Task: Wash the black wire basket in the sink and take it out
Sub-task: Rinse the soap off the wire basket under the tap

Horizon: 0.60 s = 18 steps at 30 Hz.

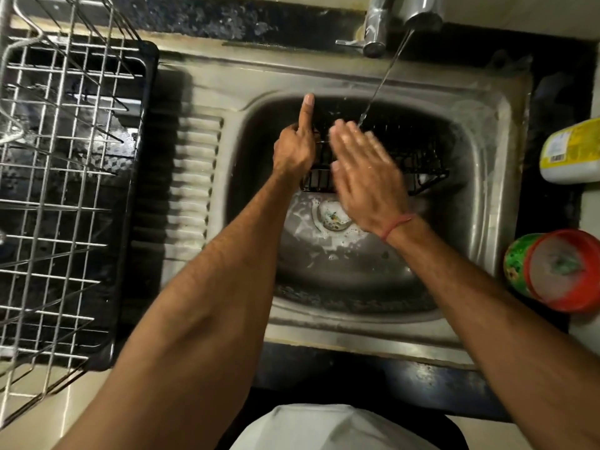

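The black wire basket [418, 157] is inside the sink [487, 131], toward the back, past the drain [334, 217]. It looks tipped up on its side, but how far I cannot tell. Its long side runs left to right across the sink, and its far end points to the right wall of the sink. The left hand [293, 147] holds the left end of the basket. Its grip is curled round the wires there, with one finger sticking straight up toward the back of the sink. The right hand [363, 177] lies flat over the middle of the basket with its fingers straight and together. It looks blurred, and it holds nothing. So both hands are right at the basket, and most of the basket sticks out to the right of them. Water [384, 73] runs in a thin stream from the tap [422, 14] at the back of the sink and lands on the basket just beside the right hand. Some foam lies round the drain. Left of the sink stands a metal dish rack [61, 177] in a black tray. I think the washing is not done yet, and the lifting out comes after.
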### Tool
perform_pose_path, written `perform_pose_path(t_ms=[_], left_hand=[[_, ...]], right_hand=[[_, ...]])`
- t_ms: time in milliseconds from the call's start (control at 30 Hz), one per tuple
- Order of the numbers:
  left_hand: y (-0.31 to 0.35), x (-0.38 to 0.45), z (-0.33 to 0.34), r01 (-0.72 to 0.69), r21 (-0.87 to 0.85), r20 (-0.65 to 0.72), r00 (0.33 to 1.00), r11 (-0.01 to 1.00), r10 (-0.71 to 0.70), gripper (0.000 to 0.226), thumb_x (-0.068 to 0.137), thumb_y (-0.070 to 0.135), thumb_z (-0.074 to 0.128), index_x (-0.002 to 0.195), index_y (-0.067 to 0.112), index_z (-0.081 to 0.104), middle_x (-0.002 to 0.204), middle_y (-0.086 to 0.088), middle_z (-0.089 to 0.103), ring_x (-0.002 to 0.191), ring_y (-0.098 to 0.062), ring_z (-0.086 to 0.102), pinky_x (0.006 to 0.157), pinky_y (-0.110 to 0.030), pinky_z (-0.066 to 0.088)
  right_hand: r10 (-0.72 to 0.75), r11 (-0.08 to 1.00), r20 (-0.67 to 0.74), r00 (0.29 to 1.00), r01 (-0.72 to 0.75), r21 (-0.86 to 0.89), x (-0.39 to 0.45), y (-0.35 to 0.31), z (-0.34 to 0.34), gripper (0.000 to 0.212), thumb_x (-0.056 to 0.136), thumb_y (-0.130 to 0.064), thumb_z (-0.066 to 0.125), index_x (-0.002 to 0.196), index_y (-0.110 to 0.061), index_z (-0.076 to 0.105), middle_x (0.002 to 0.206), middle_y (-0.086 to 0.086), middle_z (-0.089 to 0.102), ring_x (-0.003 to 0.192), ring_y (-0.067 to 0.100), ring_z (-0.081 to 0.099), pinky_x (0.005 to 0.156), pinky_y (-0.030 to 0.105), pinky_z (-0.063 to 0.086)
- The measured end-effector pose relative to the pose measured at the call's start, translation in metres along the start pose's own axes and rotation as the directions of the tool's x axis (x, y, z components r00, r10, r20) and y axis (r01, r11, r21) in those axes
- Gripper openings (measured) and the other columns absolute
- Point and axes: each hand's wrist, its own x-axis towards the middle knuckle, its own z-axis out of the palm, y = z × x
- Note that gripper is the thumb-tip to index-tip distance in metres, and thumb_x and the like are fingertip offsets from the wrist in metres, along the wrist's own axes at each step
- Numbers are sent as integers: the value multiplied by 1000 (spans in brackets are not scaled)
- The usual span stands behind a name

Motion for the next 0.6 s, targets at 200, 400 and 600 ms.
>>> perform_pose_path(t_ms=[200,400,600], left_hand=[[-9,8,3,6,-58,120,993,998,1,92,88,94,37,123,21,80,104,-10,81,100,-18,77,102,-44,59],[13,-15,-7,122,-120,137,985,985,-105,83,97,88,32,117,16,69,104,-6,76,96,-23,76,82,-37,61],[25,-36,-35,-77,-159,77,993,984,90,37,115,29,49,94,15,76,82,-6,78,70,-18,76,67,-36,64]], right_hand=[[-129,991,18,991,129,-16,-5,-13,7,62,114,-36,18,167,-4,11,176,13,8,164,23,3,132,45,12],[143,988,13,990,-143,61,-10,3,3,61,115,-38,16,168,-9,8,176,8,8,163,21,4,133,44,11],[313,874,31,949,-301,381,17,-12,-18,64,112,-41,21,167,-9,17,175,8,17,162,19,12,133,40,7]])
